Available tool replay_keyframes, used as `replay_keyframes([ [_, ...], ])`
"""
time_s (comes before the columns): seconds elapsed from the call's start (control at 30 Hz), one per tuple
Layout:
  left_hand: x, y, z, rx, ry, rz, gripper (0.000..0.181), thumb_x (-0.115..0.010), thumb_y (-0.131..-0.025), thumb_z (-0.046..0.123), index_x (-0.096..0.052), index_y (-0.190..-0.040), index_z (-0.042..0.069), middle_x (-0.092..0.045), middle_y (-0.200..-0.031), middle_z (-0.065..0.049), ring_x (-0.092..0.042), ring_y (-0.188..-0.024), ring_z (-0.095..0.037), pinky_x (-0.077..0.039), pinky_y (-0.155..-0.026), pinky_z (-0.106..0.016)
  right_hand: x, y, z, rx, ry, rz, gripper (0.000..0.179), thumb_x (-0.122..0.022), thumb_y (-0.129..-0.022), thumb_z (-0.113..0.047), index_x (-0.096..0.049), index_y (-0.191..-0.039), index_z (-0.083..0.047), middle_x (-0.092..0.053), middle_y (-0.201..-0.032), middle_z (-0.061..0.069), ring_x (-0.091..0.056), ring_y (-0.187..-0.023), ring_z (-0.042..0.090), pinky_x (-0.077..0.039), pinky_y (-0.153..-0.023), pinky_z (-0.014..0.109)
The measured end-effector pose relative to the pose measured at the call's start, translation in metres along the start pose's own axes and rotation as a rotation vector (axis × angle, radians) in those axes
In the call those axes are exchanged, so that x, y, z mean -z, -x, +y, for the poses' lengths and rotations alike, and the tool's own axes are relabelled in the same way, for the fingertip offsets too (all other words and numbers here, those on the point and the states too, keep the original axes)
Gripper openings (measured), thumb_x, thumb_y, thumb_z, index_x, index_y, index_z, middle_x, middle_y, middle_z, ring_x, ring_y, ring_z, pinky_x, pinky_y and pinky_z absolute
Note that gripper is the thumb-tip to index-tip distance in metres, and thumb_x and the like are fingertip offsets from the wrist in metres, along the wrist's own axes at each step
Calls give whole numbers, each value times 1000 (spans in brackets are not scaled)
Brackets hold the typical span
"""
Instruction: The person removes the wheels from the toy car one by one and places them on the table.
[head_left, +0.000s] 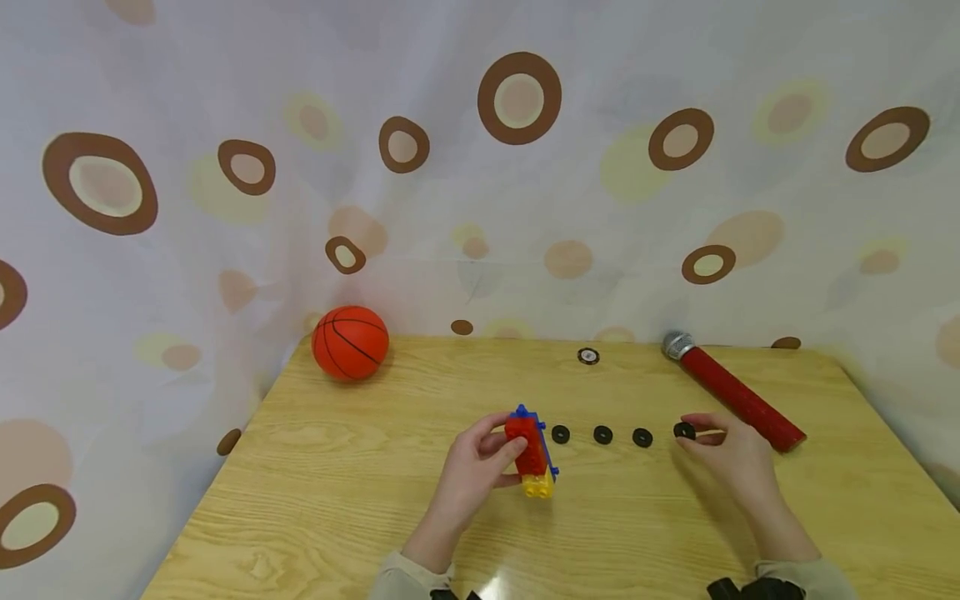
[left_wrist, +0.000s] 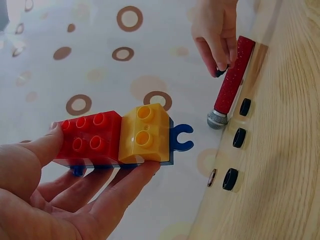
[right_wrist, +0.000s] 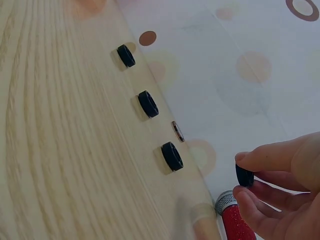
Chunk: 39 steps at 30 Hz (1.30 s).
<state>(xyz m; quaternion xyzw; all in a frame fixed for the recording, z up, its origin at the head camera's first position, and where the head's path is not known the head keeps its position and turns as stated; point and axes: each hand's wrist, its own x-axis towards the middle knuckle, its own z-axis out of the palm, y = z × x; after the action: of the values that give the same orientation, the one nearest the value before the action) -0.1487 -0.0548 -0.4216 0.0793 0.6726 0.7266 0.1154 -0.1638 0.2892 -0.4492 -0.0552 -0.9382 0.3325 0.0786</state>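
My left hand [head_left: 468, 471] grips a toy block car [head_left: 531, 450] above the table. The car has a red brick [left_wrist: 92, 137], a yellow sloped brick [left_wrist: 145, 135] and a blue base with a hook at one end. Between thumb and fingers, my right hand [head_left: 731, 462] pinches a small black toy wheel [right_wrist: 244, 175], held off the table. Three more black wheels lie flat in a row between the hands: the left one [head_left: 560, 434], the middle one [head_left: 603, 435] and the right one [head_left: 642, 437].
A toy microphone [head_left: 735, 392] with a red handle lies behind my right hand. At the back left sits an orange basketball [head_left: 350, 343]. A small round chip [head_left: 588, 356] lies near the back edge of the wooden table [head_left: 315, 500], before a patterned cloth [head_left: 450, 217].
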Motion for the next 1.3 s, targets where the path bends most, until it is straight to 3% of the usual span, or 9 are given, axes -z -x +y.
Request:
replay_keyframes([
  [0.33,-1,-1,0,-14,-12,8,45,-66,-96,23,-56,-136,7,-68,-122,-20,-69,-108,-32,-61,-77,-43,-5,-8,14,-21,19,-13,40,-77,-85,-19,-67,-117,4,-70,-104,25,-69,-84,30,-48,-64,26],
  [0.57,2,0,-2,-14,-3,12,46,-65,-96,23,-55,-137,6,-67,-125,-21,-68,-110,-34,-61,-77,-43,-15,-11,20,-90,-37,-71,43,-74,-86,-22,-66,-121,3,-68,-105,24,-65,-92,32,-48,-68,27],
  [0.87,4,0,0,-26,-9,-5,47,-65,-97,23,-53,-139,6,-66,-126,-21,-67,-111,-34,-61,-79,-44,-20,-10,22,-37,3,-21,38,-76,-84,-16,-68,-115,5,-70,-100,26,-67,-90,36,-49,-69,30],
  [1.3,7,-1,0,-19,-20,4,45,-64,-97,22,-54,-138,7,-66,-125,-21,-68,-110,-33,-61,-78,-43,-25,-17,26,-25,49,-51,38,-74,-85,-14,-68,-115,8,-70,-100,27,-67,-86,35,-50,-67,33],
])
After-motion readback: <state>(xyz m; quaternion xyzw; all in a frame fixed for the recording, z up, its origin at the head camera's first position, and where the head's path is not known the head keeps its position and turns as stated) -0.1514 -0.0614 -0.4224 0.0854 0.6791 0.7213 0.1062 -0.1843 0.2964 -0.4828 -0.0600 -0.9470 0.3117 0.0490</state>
